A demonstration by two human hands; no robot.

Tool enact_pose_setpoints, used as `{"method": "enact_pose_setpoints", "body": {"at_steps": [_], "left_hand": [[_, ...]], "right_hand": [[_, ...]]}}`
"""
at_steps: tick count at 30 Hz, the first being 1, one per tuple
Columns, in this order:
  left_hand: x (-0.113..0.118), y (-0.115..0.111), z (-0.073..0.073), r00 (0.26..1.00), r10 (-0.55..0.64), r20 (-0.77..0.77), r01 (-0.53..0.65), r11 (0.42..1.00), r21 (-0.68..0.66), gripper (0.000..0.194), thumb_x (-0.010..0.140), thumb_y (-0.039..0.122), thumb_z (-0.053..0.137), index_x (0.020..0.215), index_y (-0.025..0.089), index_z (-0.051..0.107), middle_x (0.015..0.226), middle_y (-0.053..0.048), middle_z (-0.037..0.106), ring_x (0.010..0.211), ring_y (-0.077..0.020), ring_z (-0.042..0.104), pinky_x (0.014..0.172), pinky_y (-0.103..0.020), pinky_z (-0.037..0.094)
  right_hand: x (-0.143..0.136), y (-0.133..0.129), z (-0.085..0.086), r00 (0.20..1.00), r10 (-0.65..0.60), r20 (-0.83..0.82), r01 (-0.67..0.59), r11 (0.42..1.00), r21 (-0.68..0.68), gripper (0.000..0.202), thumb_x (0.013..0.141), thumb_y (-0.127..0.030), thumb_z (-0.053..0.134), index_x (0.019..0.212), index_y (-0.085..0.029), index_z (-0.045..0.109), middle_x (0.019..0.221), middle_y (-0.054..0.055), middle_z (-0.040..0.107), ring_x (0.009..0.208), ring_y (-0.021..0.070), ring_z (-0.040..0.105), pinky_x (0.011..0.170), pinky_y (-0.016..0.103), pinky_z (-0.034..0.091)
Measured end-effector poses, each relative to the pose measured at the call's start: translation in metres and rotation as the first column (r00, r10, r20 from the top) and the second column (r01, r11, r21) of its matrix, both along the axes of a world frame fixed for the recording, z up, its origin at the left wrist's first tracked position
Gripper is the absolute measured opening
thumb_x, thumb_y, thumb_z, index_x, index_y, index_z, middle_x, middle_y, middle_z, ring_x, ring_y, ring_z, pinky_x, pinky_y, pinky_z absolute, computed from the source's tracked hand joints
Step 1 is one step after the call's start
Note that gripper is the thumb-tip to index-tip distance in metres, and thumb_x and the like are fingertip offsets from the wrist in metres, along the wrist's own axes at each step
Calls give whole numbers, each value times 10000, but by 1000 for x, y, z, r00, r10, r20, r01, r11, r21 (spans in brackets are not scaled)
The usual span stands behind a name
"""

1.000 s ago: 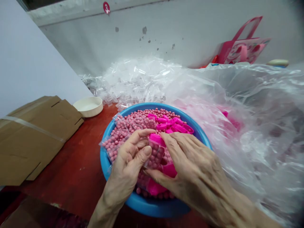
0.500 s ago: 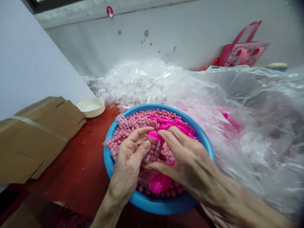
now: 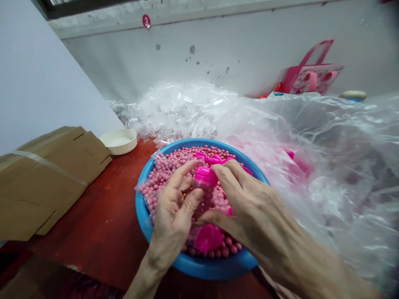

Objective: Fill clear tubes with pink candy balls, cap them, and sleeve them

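Both my hands are around a small clear tube (image 3: 204, 199) with a bright pink cap (image 3: 205, 176), tilted over a blue basin (image 3: 144, 220). My left hand (image 3: 174, 207) grips its left side between thumb and fingers. From the right, my right hand (image 3: 246, 199) has fingers at the cap and the thumb low by the tube's bottom. Pink beads (image 3: 205, 150) fill the basin. Another pink-capped piece (image 3: 208, 238) lies on them below my hands. Pink plastic pieces (image 3: 215, 158) lie behind my right hand, and clear tubes with beads (image 3: 166, 163) at the left.
Loose clear tubes (image 3: 183, 104) are heaped behind the basin by the wall. A clear plastic bag (image 3: 343, 166) with pink pieces covers the right side. Left are a white round dish (image 3: 120, 143) and folded cardboard (image 3: 50, 178); a pink bag (image 3: 311, 77) stands at the back.
The tube has become more upright, with its pink cap slightly higher, and both hands keep hold of it. The view has shifted a little.
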State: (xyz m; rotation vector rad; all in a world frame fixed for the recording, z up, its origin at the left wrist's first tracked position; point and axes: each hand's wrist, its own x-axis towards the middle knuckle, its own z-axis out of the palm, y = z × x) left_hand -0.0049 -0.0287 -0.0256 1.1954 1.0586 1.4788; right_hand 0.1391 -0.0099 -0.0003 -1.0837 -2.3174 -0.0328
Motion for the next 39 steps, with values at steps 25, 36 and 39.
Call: {"method": "enact_pose_setpoints", "body": {"at_steps": [25, 36, 39], "left_hand": [[-1, 4, -1, 991, -93, -93, 102, 991, 91, 347, 889, 202, 564, 1221, 299, 546, 1307, 6, 596, 1203, -179, 536, 990, -287, 448], [-56, -17, -10, 330, 453, -828, 68, 863, 500, 295, 873, 141, 534, 1163, 157, 585, 1174, -86, 648, 1260, -243, 450, 1083, -424, 364], [-68, -14, -11, 118, 419, -900, 198, 878, 435, 279, 868, 169, 529, 1117, 65, 600, 1146, -163, 642, 1267, -333, 399, 1017, -525, 420]], "right_hand": [[7, 20, -7, 942, 268, -200, -258, 963, 76, 282, 775, -246, 726, 985, -114, 595, 921, 64, 665, 858, 174, 619, 728, 279, 507], [41, 10, -34, 963, 266, 47, -263, 963, -51, 173, 905, -141, 473, 892, -142, 646, 900, 108, 639, 815, 226, 592, 659, 348, 508], [47, 13, -45, 946, 325, -17, -325, 944, -48, 260, 941, -193, 434, 1140, -164, 599, 1149, 114, 619, 1086, 237, 556, 875, 378, 493]]}}
